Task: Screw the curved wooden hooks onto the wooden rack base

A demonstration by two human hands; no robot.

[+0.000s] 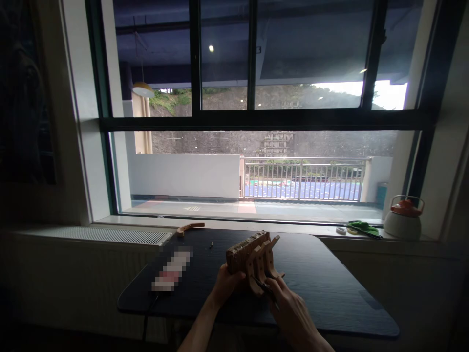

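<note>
Above the dark table I see a brown block with a rough, ribbed side (246, 248), tilted up to the right. Several curved wooden pieces (261, 264) with small dark holes stand along its right side. My left hand (226, 288) is closed on the block's lower left end, thumb toward the wood. In my right hand (287, 303) is a thin dark tool (266, 289), its tip at the nearest curved piece. The tool's exact kind is too dark to make out. My right fingers hide part of the wooden pieces' lower ends.
A loose curved wooden piece (190, 228) lies at the table's far left edge. Small dark bits, perhaps screws (211, 245), lie nearby. A blurred-out flat item (172, 271) is at the left. On the sill are tape rolls (341, 230), a green cloth (363, 228) and a kettle (402, 222).
</note>
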